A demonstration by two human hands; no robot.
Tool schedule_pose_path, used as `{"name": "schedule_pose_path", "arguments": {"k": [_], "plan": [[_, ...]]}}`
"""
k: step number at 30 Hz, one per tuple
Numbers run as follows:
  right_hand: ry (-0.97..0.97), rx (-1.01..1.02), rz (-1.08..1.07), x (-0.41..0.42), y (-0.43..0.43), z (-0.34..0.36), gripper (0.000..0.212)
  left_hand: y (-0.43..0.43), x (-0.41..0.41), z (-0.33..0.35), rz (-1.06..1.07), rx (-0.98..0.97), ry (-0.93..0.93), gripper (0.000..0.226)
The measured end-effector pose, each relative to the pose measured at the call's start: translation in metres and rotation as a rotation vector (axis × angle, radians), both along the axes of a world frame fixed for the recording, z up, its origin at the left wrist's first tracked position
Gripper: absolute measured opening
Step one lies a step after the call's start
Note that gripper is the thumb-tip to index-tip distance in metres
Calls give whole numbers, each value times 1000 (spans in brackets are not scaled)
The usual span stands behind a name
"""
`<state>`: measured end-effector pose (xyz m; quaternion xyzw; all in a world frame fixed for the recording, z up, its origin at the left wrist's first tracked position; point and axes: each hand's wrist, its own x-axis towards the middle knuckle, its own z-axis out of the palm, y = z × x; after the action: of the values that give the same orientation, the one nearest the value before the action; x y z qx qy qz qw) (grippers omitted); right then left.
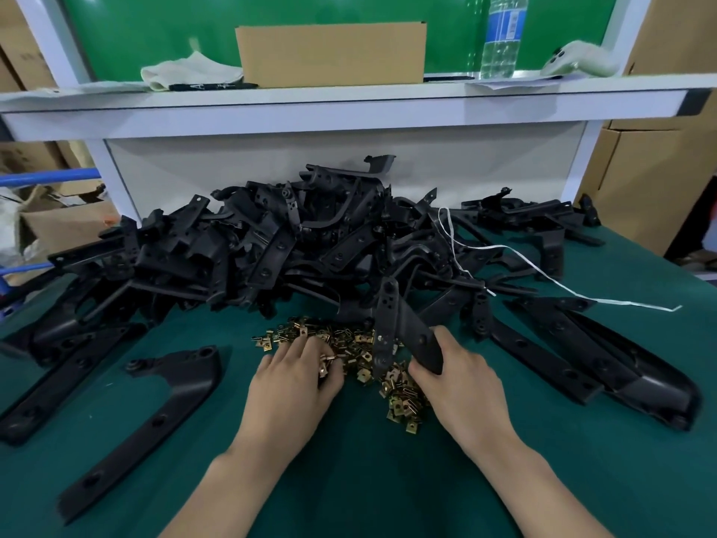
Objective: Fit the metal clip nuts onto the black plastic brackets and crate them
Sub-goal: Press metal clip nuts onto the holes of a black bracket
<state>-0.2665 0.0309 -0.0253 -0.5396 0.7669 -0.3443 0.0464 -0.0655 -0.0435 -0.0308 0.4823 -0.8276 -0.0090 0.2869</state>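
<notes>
**Right hand on a bracket, left hand in the clip nuts**

Your right hand (461,386) is clenched around the lower end of one black bracket (388,324), thumb on the near side and fingers wrapped over the far side. You hold it tilted, its holed arm rising away from you above the clip nuts (403,405). Your forearm comes in from the lower right with the wrist nearly straight.

Your left hand (295,374) lies palm down on the near left edge of the brass-coloured nuts, fingers bent down into them. One nut sits at your fingertips, but the fingers hide the contact, so you cannot tell whether it is pinched or only touched.

The nuts lie loose on the green tabletop (349,479), between your hands and just in front of the big heap of brackets (271,242). A single bracket (155,413) lies flat to your left, apart from the heap. A white string (543,281) trails over the heap's right side. On the shelf behind stand a cardboard box (329,54) and a water bottle (500,36)
</notes>
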Motion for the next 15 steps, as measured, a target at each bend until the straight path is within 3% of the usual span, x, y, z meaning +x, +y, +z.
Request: {"name": "schedule_pose_path", "arguments": {"k": [15], "plan": [[38,0,42,2,2,2,22,4,5,3,-54,-58,117,14]]}}
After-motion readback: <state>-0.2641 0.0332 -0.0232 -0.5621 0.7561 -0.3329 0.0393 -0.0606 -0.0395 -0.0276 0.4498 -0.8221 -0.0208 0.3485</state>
